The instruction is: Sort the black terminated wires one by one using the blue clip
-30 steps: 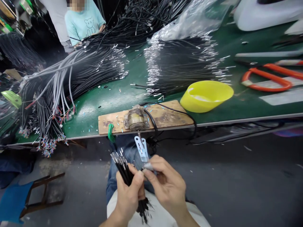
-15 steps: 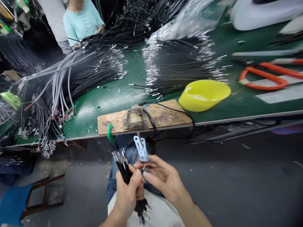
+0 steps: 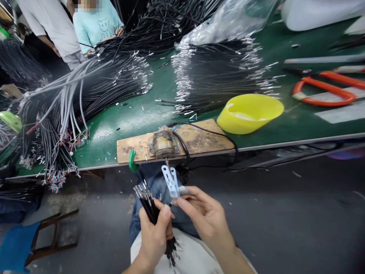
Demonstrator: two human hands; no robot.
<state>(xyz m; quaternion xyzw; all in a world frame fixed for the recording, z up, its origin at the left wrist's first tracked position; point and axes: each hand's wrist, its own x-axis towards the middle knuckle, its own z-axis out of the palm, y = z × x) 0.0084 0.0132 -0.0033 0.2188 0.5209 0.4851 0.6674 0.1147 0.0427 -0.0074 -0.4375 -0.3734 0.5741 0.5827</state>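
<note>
My left hand is closed around a bundle of black cables with silvery stripped ends at the top and loose ends below the fist. One cable end pokes out between its thumb and forefinger, towards a light blue plastic clip. The clip hangs on the thin shaft of a small, worn motor. At the clip's lower end, my right hand has its thumb and fingers pinched together, with a grey cover on one fingertip. What lies between those fingertips is hidden.
The motor sits on a wooden board at the green table's edge, beside a green hook-shaped piece. A yellow cut-open container, orange-handled scissors and piles of black cables lie beyond. Two people are across the table; a blue chair stands lower left.
My right hand has shifted slightly right, and its fingertips are now at the clip's lower end. The clip has turned a little. My left hand keeps its hold on the cables.
</note>
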